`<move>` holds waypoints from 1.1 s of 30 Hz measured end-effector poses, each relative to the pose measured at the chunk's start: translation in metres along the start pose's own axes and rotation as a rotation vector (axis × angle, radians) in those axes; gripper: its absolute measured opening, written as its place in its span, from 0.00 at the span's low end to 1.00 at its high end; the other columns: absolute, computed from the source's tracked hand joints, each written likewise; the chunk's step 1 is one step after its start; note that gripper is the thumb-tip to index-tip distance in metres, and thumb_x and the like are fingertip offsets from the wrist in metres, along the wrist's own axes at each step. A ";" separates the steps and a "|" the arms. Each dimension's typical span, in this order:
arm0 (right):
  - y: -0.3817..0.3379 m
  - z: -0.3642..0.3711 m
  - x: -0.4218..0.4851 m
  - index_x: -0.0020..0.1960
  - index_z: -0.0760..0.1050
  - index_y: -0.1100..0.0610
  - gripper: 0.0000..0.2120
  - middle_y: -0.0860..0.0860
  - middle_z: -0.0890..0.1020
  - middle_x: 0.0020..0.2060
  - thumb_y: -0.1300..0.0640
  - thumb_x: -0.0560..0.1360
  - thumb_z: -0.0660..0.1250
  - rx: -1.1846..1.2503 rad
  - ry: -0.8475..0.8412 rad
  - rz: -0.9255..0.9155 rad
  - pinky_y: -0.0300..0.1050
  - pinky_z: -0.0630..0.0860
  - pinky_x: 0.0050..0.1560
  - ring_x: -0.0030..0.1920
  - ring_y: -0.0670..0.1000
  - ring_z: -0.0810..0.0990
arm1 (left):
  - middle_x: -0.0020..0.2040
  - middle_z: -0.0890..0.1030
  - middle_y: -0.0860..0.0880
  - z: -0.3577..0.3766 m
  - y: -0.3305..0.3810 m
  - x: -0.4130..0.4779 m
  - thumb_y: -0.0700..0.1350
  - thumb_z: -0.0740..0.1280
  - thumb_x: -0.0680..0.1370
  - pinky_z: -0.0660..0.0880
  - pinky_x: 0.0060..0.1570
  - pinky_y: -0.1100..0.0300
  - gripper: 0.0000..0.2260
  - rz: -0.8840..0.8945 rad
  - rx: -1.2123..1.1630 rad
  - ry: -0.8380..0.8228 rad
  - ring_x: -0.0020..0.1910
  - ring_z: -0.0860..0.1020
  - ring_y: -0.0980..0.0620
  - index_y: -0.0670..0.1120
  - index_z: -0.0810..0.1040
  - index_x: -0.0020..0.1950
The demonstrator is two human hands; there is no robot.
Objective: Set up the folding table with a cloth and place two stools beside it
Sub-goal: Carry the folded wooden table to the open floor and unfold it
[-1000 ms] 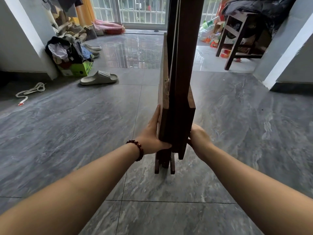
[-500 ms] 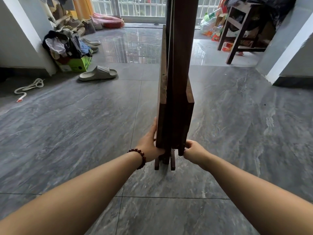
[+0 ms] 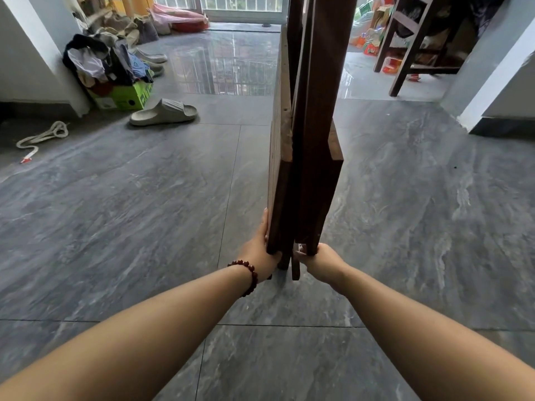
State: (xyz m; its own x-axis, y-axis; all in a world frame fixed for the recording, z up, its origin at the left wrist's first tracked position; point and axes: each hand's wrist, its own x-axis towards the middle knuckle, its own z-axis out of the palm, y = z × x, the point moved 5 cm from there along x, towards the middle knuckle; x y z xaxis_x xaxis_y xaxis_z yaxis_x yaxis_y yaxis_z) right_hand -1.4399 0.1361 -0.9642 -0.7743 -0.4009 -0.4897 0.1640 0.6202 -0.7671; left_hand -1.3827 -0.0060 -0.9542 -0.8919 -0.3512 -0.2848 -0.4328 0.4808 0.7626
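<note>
Folded table (image 3: 312, 140) stood on edge at mid-floor, both hands at its lower end.

Far left: rope (image 3: 40, 137) on the tiles, box (image 3: 127, 95) heaped with clothes, slipper (image 3: 163, 112) just to its right. Left hand (image 3: 260, 253), bracelet (image 3: 249, 274) at the wrist, grasped the bottom of the table's left panel, fingers laid up its outer face, thumb hooked under. Right hand (image 3: 321, 260) was curled round the foot of the right panel. Far right: wooden stand (image 3: 405, 44).
</note>
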 end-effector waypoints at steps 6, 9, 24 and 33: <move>0.013 0.009 0.009 0.38 0.69 0.49 0.11 0.44 0.73 0.32 0.53 0.78 0.63 -0.009 0.070 0.050 0.31 0.65 0.26 0.32 0.42 0.70 | 0.51 0.76 0.56 0.012 -0.007 0.005 0.41 0.63 0.78 0.69 0.27 0.78 0.28 -0.018 -0.119 0.030 0.36 0.70 0.68 0.51 0.56 0.75; 0.021 0.012 0.011 0.49 0.75 0.55 0.07 0.50 0.77 0.41 0.51 0.77 0.65 -0.031 0.060 0.117 0.36 0.67 0.33 0.38 0.47 0.75 | 0.56 0.75 0.53 0.016 -0.011 0.008 0.41 0.62 0.79 0.70 0.27 0.75 0.25 -0.024 -0.150 0.059 0.38 0.70 0.69 0.49 0.58 0.74; 0.038 0.030 0.027 0.65 0.73 0.60 0.18 0.53 0.78 0.49 0.54 0.78 0.64 -0.019 -0.010 0.207 0.36 0.68 0.36 0.47 0.51 0.74 | 0.49 0.70 0.60 0.024 -0.026 0.013 0.42 0.67 0.74 0.64 0.28 0.75 0.33 -0.007 -0.083 0.109 0.36 0.67 0.70 0.54 0.55 0.74; 0.039 0.029 0.030 0.66 0.71 0.60 0.19 0.53 0.78 0.51 0.53 0.78 0.65 -0.037 -0.027 0.233 0.35 0.68 0.33 0.48 0.50 0.75 | 0.55 0.73 0.50 0.030 -0.030 0.016 0.40 0.67 0.74 0.72 0.50 0.61 0.21 -0.096 0.030 0.072 0.55 0.73 0.52 0.47 0.66 0.66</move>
State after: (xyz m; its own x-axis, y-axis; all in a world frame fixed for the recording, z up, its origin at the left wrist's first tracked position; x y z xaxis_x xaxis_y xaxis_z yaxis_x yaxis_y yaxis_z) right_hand -1.4392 0.1288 -1.0202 -0.7011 -0.2619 -0.6632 0.3135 0.7222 -0.6166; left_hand -1.3878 -0.0023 -0.9991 -0.8349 -0.4532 -0.3125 -0.5205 0.4652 0.7160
